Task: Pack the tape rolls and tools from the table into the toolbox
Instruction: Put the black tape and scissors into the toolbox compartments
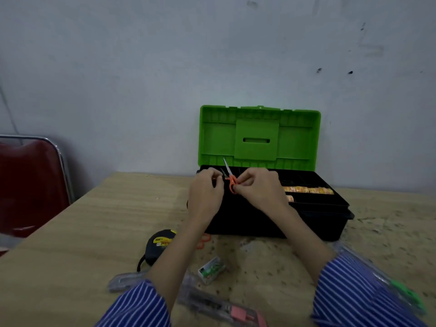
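Note:
A black toolbox (316, 223) with its green lid (259, 135) raised stands at the table's far side. Over its left end my right hand (257, 187) pinches the orange handles of small scissors (230, 177), blades pointing up. My left hand (205, 192) is beside them with curled fingers holding something small and dark that I cannot make out. Yellow-orange items (309, 190) lie in the top tray. On the table near me lie a black and yellow tape measure (158, 246), a small clear box with green pieces (211, 270), and packaged tools (219, 305).
A second orange handle (204, 240) peeks out beside my left forearm. A clear pack with a green tool (401, 291) lies at the right edge. A red chair (30, 185) stands left of the wooden table (82, 232), and a wall rises behind the toolbox.

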